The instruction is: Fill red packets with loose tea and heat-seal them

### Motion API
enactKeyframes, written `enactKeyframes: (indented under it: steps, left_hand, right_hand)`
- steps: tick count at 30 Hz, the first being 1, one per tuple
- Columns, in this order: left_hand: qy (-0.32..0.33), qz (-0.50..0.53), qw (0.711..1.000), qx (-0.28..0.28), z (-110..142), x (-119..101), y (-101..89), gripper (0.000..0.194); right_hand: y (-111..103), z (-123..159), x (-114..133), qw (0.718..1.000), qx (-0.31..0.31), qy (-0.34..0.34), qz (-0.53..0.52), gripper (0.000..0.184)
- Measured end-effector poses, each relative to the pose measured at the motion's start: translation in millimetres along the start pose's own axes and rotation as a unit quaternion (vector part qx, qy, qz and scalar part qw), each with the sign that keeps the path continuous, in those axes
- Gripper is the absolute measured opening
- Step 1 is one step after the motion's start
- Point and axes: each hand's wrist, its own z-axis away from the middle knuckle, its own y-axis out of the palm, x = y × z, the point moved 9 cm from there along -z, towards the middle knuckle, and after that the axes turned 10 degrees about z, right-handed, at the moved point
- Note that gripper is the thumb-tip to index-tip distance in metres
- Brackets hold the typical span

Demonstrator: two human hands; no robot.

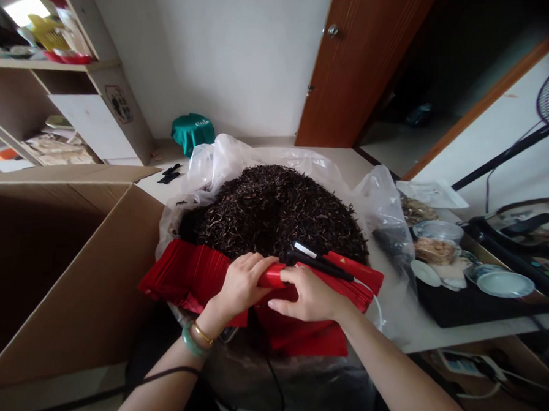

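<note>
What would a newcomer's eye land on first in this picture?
The dark heap of dried strips on translucent plastic, mid-picture. Next, bright red packets just in front of it, where the left hand holds a small red item. Then the large open cardboard box, filling the left side.

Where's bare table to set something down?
Bare: the table behind the plastic bag, toward the door. Also a narrow strip in front of the black mat. Crowded: left hand and right hand among red packets, dark leaves just beyond; dishes on the mat.
</note>
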Motion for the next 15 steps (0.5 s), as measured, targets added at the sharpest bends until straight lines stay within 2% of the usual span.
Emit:
enactKeyframes:
  steps: [2, 4, 9, 11, 15]
  left_hand:
    - [0.012, -0.023, 1.0, 0.003, 0.0, -3.9, 4.1, 0.026]
    - [0.015, -0.038, 0.999, -0.001, -0.5, -5.2, 5.5, 0.029]
    - [-0.019, -0.096, 0.994, -0.043, -1.5, 3.9, -6.9, 0.043]
    - [-0.029, -0.115, 0.991, -0.065, -0.5, 7.0, -13.8, 0.043]
    - [-0.006, -0.127, 0.989, -0.076, 2.1, 4.4, -15.7, 0.04]
  right_hand:
    - [4.2, -1.1, -5.9, 1.0, -0.008, 0.027, -0.014, 0.023]
    - [1.2, -2.3, -13.5, 0.997, -0.055, 0.053, -0.009, 0.034]
    - [-19.1, -0.3, -13.8, 0.985, -0.172, 0.008, 0.01, 0.017]
    - [-24.2, 0.9, -16.8, 0.983, -0.185, 0.016, 0.011, 0.016]
    - [-23.2, -0.4, -22.7, 0.986, -0.155, 0.052, -0.042, 0.016]
